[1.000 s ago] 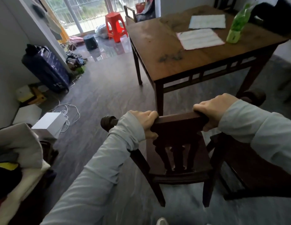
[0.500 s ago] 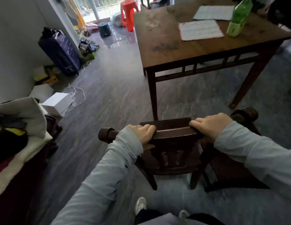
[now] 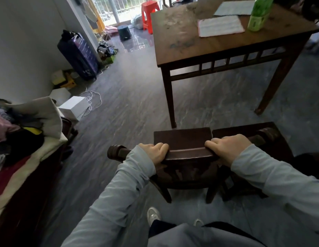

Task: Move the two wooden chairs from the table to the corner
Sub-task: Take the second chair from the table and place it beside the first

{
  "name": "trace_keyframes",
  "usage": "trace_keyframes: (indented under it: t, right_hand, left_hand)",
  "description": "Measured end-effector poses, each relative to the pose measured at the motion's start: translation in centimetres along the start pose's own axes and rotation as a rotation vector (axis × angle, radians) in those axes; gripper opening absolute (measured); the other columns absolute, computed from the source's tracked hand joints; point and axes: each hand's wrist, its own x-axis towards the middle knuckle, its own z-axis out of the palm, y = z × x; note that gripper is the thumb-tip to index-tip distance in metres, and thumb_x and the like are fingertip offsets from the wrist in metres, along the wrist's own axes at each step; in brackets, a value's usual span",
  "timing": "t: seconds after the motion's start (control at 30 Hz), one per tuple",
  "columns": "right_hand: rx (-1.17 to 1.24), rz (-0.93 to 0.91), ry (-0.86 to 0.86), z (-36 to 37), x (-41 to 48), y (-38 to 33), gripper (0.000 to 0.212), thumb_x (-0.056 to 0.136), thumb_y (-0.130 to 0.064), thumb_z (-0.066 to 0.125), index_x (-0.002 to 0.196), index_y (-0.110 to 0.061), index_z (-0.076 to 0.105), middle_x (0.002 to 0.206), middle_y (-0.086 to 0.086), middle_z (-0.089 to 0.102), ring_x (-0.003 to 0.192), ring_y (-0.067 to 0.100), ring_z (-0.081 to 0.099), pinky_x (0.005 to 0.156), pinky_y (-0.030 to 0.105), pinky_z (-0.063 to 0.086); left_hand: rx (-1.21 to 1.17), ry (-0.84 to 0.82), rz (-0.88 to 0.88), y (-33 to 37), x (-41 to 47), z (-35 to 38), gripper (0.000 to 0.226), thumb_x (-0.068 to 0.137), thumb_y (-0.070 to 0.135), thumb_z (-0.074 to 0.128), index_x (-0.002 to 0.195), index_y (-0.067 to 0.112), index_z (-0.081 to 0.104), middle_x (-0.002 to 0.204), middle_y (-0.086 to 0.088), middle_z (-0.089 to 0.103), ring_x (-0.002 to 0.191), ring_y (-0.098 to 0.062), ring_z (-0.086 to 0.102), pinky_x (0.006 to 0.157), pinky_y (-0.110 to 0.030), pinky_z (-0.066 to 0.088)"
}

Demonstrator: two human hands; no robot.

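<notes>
A dark wooden chair (image 3: 182,139) stands right in front of me, its seat facing the wooden table (image 3: 180,45). My left hand (image 3: 155,153) and my right hand (image 3: 228,148) both grip its curved top rail. Close against its right side stands a second dark wooden chair (image 3: 244,130), largely hidden behind my right arm. Both chairs are about a chair's length away from the table's near legs. My shoes (image 3: 152,214) show below the chair's back legs.
On the table lie paper sheets (image 3: 220,25) and a green bottle (image 3: 259,14). At the left are a sofa piled with clothes (image 3: 21,132), a white box (image 3: 74,107) with a cable, and a dark suitcase (image 3: 78,54) against the wall. A red stool (image 3: 148,13) stands far back.
The chair in my hands has come backward, away from the table, and I have stepped back with it. My feet have come into view. Both hands keep their grip.
</notes>
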Motion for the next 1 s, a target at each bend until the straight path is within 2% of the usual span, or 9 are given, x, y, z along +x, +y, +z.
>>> trace_keyframes:
  t: [0.2,0.3,0.5,0.8,1.0]
  right_hand:
    - [0.054,-0.042,-0.015,1.3,-2.6,-2.6,0.036,0.089,-0.036,0.043,0.122,-0.026,0.032,0.11,-0.003,0.056,0.091,0.021,0.061,0.055,0.029,0.032]
    - [0.059,-0.057,-0.052,1.5,-3.7,-3.2,0.041,0.087,-0.041,0.046,0.122,-0.025,0.032,0.109,-0.003,0.055,0.09,0.021,0.06,0.054,0.029,0.032]
    - [0.027,-0.043,-0.091,1.6,-5.5,-2.7,0.045,0.089,-0.041,0.043,0.128,-0.026,0.027,0.116,-0.005,0.052,0.097,0.019,0.058,0.058,0.029,0.033]
    - [0.01,-0.052,-0.112,1.9,-6.9,-3.5,0.041,0.087,-0.038,0.047,0.123,-0.026,0.031,0.115,-0.005,0.053,0.098,0.018,0.057,0.058,0.03,0.033]
    - [0.024,-0.02,-0.112,2.0,-7.1,-3.6,0.038,0.086,-0.035,0.05,0.119,-0.026,0.033,0.113,-0.004,0.053,0.099,0.019,0.057,0.059,0.03,0.034]
  left_hand:
    - [0.001,-0.046,-0.046,2.1,-3.0,1.5,0.041,0.08,0.042,0.051,0.11,0.017,0.039,0.111,0.001,0.056,0.096,-0.028,0.061,0.058,-0.034,0.038]
    - [-0.009,-0.034,-0.053,3.4,-4.0,2.1,0.037,0.08,0.036,0.05,0.109,0.015,0.039,0.109,-0.002,0.056,0.094,-0.031,0.062,0.057,-0.034,0.034]
    - [-0.001,-0.027,-0.045,5.7,-4.2,2.1,0.043,0.078,0.034,0.057,0.111,0.015,0.038,0.109,-0.002,0.057,0.088,-0.031,0.063,0.055,-0.034,0.035]
    - [-0.001,-0.043,-0.038,7.3,-5.2,2.1,0.045,0.076,0.04,0.057,0.108,0.015,0.037,0.111,-0.003,0.057,0.089,-0.032,0.062,0.057,-0.035,0.035]
    - [-0.038,-0.096,-0.083,7.4,-5.2,1.9,0.054,0.069,0.042,0.066,0.107,0.019,0.036,0.111,-0.001,0.055,0.091,-0.03,0.062,0.058,-0.037,0.039]
